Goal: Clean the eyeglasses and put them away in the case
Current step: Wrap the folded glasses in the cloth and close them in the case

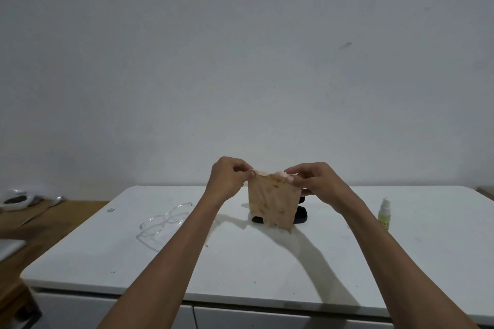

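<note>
A beige, stained cleaning cloth (270, 201) hangs in the air above the white table (240, 262). My left hand (227, 179) pinches its upper left corner and my right hand (318, 184) pinches its upper right corner. Clear-framed eyeglasses (165, 219) lie on the table to the left, apart from both hands. A black eyeglass case (300, 215) sits behind the cloth, mostly hidden by it. A small spray bottle (384, 214) with a yellow-green label stands upright on the right.
A wooden surface (40, 222) lies left of the table, with a plastic bag and dark objects (16, 199) at its far end. A plain wall stands close behind the table. Drawer fronts show below the table's near edge.
</note>
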### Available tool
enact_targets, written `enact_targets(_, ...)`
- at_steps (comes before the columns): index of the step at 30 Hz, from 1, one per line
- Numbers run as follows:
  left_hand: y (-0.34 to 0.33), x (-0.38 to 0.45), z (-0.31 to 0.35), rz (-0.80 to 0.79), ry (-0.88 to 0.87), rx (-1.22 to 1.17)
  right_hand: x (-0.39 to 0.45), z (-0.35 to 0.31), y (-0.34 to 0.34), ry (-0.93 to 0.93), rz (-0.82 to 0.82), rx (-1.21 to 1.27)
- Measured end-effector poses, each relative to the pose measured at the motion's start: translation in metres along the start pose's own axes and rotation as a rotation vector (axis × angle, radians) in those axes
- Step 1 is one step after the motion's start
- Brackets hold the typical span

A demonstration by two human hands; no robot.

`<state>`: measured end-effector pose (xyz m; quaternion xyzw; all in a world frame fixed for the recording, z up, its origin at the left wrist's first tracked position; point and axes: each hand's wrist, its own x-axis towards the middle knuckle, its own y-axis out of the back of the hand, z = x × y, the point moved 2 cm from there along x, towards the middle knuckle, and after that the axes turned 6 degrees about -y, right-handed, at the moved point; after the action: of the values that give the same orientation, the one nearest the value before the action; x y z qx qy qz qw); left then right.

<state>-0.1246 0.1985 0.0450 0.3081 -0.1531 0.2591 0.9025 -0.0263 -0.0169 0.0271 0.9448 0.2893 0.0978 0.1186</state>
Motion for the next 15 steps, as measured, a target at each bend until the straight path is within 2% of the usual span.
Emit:
enact_targets(3, 0.001, 0.001, -0.004, -0.026, 0.012, -0.001, -0.004, -0.002, 0.005, 0.02, -0.014, -0.048)
enact_targets(6, -0.001, 0.001, -0.007, -0.069, 0.034, 0.008, -0.003, -0.003, 0.011, 0.031, 0.05, -0.057)
enact_targets(15, 0.0, 0.004, -0.013, -0.044, -0.008, -0.071, 0.003, 0.001, 0.016, 0.015, 0.164, -0.097)
